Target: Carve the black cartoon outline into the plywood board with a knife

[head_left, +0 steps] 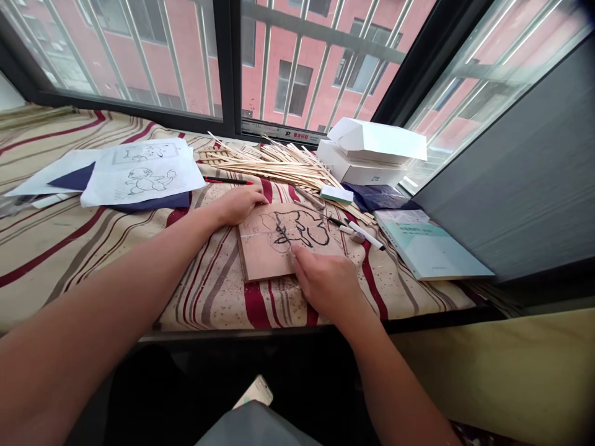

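A square wooden board [264,263] lies on the striped cloth, with a cartoon figure in black lines on its face and lighter pencil lines at its left. At the board's upper left corner, my left hand [239,204] grips the edge with bent fingers. My right hand [328,282] is closed over the board's near edge, thumb and forefinger pinched by the drawing; what they hold is too small to make out. Beside the board's right edge are a white marker [366,235] and a thin dark-handled tool [335,220]. Crumbs are scattered on the cloth around the board.
Behind the board lies a pile of thin wooden sticks [274,158], with a white box [372,155] to its right. A green-and-white eraser block [337,194] and a pale green book [432,248] lie right; printed drawings [144,173] and a red-black pencil [227,180] left.
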